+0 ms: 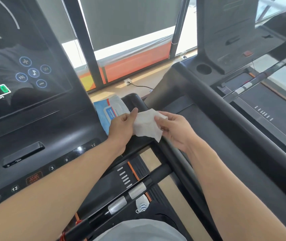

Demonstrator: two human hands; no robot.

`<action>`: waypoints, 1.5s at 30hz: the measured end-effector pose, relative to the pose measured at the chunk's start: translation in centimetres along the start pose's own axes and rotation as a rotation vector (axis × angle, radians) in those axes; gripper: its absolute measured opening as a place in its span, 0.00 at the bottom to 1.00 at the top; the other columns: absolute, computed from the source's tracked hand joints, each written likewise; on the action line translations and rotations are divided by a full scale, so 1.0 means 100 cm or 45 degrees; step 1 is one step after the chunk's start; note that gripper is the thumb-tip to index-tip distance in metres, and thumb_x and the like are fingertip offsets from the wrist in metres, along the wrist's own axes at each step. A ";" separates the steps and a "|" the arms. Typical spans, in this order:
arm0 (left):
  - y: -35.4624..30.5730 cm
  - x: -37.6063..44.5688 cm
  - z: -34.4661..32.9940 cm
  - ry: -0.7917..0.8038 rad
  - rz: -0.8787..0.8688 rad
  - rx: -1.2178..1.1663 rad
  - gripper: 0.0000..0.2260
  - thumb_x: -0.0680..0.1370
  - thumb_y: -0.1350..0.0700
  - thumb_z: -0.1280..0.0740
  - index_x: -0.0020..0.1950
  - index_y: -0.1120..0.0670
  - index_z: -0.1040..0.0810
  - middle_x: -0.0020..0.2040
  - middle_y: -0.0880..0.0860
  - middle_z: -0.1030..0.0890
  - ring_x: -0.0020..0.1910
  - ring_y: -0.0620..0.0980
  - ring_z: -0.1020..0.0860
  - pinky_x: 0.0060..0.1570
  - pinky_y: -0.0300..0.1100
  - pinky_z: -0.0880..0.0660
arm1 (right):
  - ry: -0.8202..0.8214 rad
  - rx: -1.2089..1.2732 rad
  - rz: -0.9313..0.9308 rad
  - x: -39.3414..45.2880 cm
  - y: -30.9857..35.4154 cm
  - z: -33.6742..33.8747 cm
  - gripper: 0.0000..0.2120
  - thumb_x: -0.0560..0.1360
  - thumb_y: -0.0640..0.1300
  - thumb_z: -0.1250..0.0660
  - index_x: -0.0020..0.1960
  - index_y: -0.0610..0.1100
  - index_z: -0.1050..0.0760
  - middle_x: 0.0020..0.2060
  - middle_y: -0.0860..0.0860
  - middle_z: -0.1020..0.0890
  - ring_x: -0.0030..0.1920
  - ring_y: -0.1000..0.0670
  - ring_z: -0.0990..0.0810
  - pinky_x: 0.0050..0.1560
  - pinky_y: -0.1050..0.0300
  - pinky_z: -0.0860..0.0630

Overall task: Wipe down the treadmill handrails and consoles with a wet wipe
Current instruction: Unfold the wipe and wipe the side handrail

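Note:
A crumpled white wet wipe hangs between both my hands above the right end of the treadmill console. My left hand pinches its left edge with thumb and fingers. My right hand grips its right edge. Just behind my left hand a blue and white wipes pack lies on the console's right wing. The dark right handrail runs down from under the wipe. A front grip bar with silver sensor plates crosses below my forearms.
The console screen with round music buttons fills the upper left. A black phone-like device lies on the console ledge above the number keys. A second treadmill stands to the right, its thick handrail close by. Windows and a wooden floor lie ahead.

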State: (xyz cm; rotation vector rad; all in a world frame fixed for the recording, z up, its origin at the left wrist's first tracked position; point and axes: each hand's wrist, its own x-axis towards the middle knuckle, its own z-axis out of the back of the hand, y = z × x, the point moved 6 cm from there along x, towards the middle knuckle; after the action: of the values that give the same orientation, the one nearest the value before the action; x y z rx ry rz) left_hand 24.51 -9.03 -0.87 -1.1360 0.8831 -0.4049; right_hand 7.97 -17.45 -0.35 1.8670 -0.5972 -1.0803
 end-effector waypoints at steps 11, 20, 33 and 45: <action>0.006 -0.022 -0.037 0.478 -0.047 0.279 0.15 0.72 0.45 0.22 0.54 0.51 0.18 0.40 0.49 0.17 0.36 0.45 0.22 0.31 0.38 0.28 | -0.234 -0.080 -0.067 -0.011 -0.006 0.018 0.19 0.82 0.55 0.35 0.55 0.38 0.20 0.43 0.43 0.14 0.42 0.46 0.14 0.38 0.56 0.20; 0.022 -0.013 -0.053 0.494 0.078 0.037 0.08 0.82 0.52 0.32 0.49 0.56 0.19 0.47 0.56 0.15 0.46 0.51 0.16 0.52 0.51 0.17 | -0.319 -0.425 0.086 -0.015 0.002 0.032 0.28 0.76 0.66 0.32 0.41 0.39 0.24 0.31 0.50 0.25 0.33 0.51 0.25 0.36 0.55 0.28; 0.020 -0.028 -0.075 1.006 0.539 -0.497 0.18 0.79 0.47 0.33 0.61 0.57 0.16 0.55 0.57 0.16 0.52 0.53 0.17 0.53 0.45 0.22 | 0.133 -0.668 0.140 -0.025 0.024 0.035 0.36 0.69 0.44 0.18 0.72 0.58 0.29 0.52 0.51 0.13 0.52 0.50 0.14 0.55 0.54 0.17; -0.002 0.010 -0.053 0.250 -0.229 0.437 0.05 0.82 0.54 0.33 0.56 0.53 0.21 0.50 0.51 0.17 0.44 0.50 0.15 0.44 0.50 0.15 | -0.696 -1.425 0.474 0.005 0.027 0.053 0.21 0.75 0.52 0.25 0.66 0.52 0.24 0.60 0.53 0.24 0.61 0.49 0.26 0.63 0.49 0.29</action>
State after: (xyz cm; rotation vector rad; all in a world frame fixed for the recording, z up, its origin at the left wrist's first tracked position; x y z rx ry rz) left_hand 20.98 -13.06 -1.87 -0.8688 0.8439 -0.7959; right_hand 3.70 -21.57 0.43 0.4755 -0.4496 -1.2795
